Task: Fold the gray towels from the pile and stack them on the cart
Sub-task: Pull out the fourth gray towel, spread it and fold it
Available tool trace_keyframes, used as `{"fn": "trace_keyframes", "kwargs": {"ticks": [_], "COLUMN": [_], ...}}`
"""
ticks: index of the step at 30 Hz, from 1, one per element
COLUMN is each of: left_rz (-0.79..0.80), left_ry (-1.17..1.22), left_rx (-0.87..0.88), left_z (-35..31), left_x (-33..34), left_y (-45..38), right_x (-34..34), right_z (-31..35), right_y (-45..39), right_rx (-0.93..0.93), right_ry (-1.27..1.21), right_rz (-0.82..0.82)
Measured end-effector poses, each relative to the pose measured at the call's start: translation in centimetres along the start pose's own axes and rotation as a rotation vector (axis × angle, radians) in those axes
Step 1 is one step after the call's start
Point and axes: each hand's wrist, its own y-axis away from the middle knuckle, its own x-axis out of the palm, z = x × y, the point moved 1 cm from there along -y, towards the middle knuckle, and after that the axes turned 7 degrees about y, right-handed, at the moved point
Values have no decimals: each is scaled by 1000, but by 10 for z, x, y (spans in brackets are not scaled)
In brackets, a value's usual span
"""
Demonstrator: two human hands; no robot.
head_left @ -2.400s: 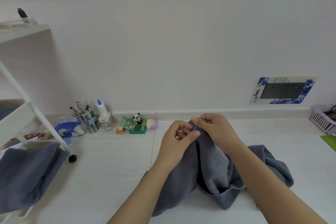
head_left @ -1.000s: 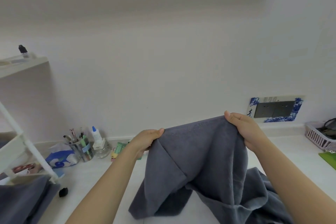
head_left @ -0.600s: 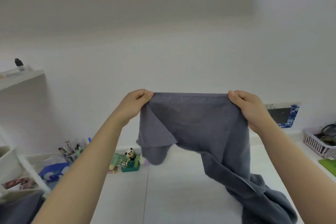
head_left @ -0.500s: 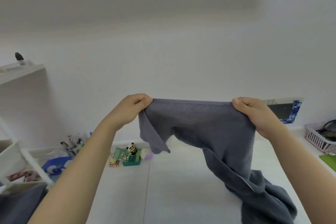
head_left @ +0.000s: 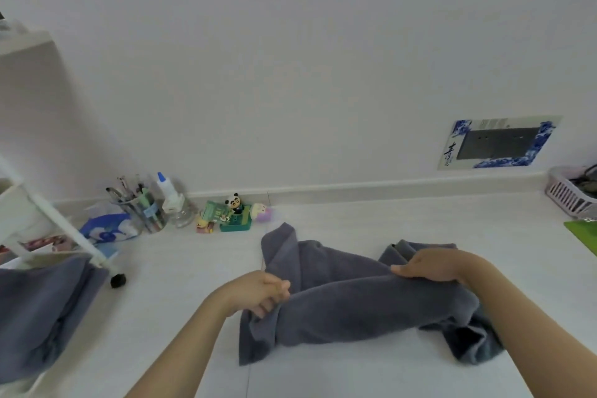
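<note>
A gray towel (head_left: 349,304) lies crumpled across the white table (head_left: 181,275), with a far flap reaching toward the toys. My left hand (head_left: 258,292) grips the towel's left edge with curled fingers. My right hand (head_left: 433,265) holds the towel's upper right edge, fingers bent over the fabric. At the left stands the white cart (head_left: 35,213), and another gray towel (head_left: 42,307) hangs over its lower shelf. How the towel's right end is folded under my right arm is hidden.
Along the wall stand a pen cup (head_left: 142,207), a glue bottle (head_left: 169,194), a blue tissue pack (head_left: 106,228) and small toys (head_left: 234,213). A pink basket (head_left: 570,192) and a green mat (head_left: 584,234) sit at the right edge. The cart's black wheel (head_left: 117,280) rests on the table.
Both hands have dropped from holding the towel stretched up in the air to table level. The towel now lies on the table, still held at its edge.
</note>
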Motion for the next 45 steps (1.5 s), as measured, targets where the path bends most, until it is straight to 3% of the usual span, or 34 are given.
{"fn": "trace_keyframes", "kwargs": {"ticks": [4,8,10,14,18,26,29,31,35,42,45], "left_rz": [-138,-359,-340,-310,-375,-529,-593,-595,-418,-565,-633], "left_ry": [124,1,-95,-286,-417,-733,-824,-750,-605,-401,-358], "left_rx": [12,68,73,-12,-83,-385,-400,-283,-176,-79,-26], "left_z": [12,27,38,73,89,104,105,113,145,160,161], "left_x": [5,15,26,44,46,23,16,20,35,35,45], "left_y": [-12,-27,-31,-41,-41,-18,-11,-11,-17,-7,2], "right_x": [21,43,59,97,108,106,113,124,149,157,160], "right_z": [7,27,39,54,54,84,100,110,122,116,119], "right_y": [-15,-34,-45,-68,-78,-90,-91,-93,-96,-112,-113], "right_rx": [-57,-148,-168,-133,-5,36,29,-16,-105,-24,22], "right_ry": [-85,-221,-196,-189,-173,82,152,179,301,332,337], "right_rz": [121,-92,-134,-60,-111,-184,-264,-340,-337,-198,-265]}}
